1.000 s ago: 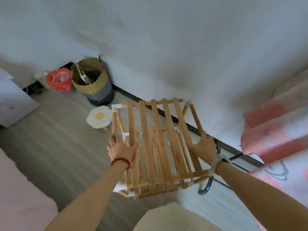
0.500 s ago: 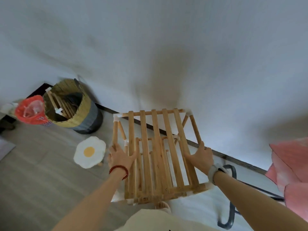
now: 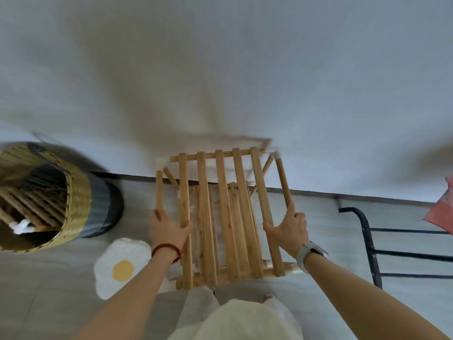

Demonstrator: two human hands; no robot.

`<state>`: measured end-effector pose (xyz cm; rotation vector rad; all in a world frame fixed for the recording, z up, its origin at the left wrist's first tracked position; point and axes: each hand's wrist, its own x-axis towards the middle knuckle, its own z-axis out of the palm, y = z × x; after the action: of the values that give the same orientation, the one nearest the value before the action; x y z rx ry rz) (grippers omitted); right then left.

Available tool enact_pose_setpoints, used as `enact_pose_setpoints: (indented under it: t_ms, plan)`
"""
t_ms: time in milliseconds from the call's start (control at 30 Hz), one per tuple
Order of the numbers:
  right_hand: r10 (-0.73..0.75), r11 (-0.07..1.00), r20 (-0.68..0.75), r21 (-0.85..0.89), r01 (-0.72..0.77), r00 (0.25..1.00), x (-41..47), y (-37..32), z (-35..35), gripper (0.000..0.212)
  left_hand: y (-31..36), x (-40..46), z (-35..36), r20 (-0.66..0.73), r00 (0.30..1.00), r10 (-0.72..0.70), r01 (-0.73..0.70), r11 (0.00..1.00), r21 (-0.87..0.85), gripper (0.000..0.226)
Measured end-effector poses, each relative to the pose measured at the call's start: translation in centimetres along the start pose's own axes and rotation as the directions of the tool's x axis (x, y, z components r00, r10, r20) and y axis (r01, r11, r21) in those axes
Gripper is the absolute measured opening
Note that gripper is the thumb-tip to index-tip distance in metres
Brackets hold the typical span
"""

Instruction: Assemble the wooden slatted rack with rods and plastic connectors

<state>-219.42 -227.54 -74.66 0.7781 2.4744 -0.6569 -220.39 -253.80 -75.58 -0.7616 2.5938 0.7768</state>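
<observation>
The wooden slatted rack (image 3: 224,212) is held up in front of me, its top shelf of several slats facing the camera and a lower shelf showing through the gaps. White plastic connectors (image 3: 163,163) join the rods at its corners. My left hand (image 3: 169,229) grips the left side rod and the outermost left slat. My right hand (image 3: 288,229) grips the right side rod and the outermost right slat. The rack's far edge lies close to the white wall.
A woven basket (image 3: 76,200) with more wooden rods and a white connector stands at the left by the wall. A fried-egg shaped stool (image 3: 120,266) sits on the floor below my left arm. A black metal frame (image 3: 370,241) lies at the right, beside pink cloth (image 3: 441,212).
The view swung right and down: the basket and egg stool slid left, the wall fills the top. Both hands kept their grip and the rack came nearer the wall.
</observation>
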Motion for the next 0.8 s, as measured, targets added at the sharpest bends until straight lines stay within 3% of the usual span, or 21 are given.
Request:
enact_pose_setpoints:
  t_ms: [333, 800]
  plan:
    - [0.013, 0.996, -0.045, 0.092, -0.009, 0.999, 3.8, -2.5, 7.4, 0.099, -3.1, 8.7, 2.6, 0.02, 0.997, 0.074, -0.073, 0.997, -0.038, 0.097]
    - [0.044, 0.986, -0.075, 0.163, -0.031, 0.996, 5.5, -3.9, 10.7, 0.103, -3.0, 14.9, 2.8, 0.071, 0.97, 0.231, -0.233, 0.972, 0.017, 0.093]
